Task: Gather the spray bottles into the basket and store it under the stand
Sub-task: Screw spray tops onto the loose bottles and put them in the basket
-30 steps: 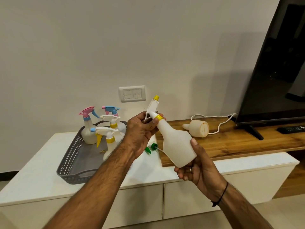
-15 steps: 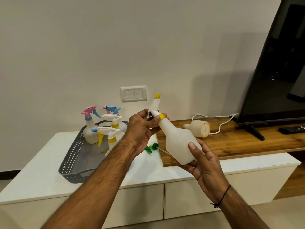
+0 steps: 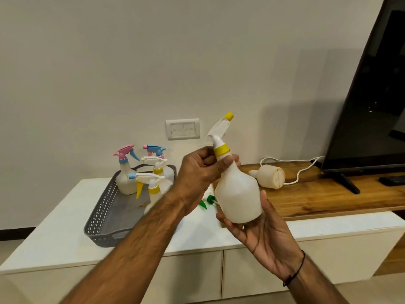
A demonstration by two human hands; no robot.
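A white spray bottle (image 3: 237,194) with a yellow collar and yellow nozzle tip is held up in front of me, nearly upright. My left hand (image 3: 201,170) grips its neck just below the collar. My right hand (image 3: 260,227) cups the bottle's base from below, thumb along its side. To the left, a grey perforated basket (image 3: 103,218) on the white stand (image 3: 54,233) holds several spray bottles, among them a pink-topped one (image 3: 123,172) and a blue-topped one (image 3: 156,150). A headless white bottle (image 3: 268,179) lies on its side on the wooden shelf (image 3: 328,194).
A green spray head (image 3: 207,200) lies on the stand behind my hands. A white cord (image 3: 295,170) runs along the shelf toward the television (image 3: 372,95). A remote (image 3: 392,180) lies at the far right. A wall switch plate (image 3: 182,129) sits above the stand.
The held bottle has tipped from a slant to nearly upright and moved slightly right. My right hand has shifted lower under its base.
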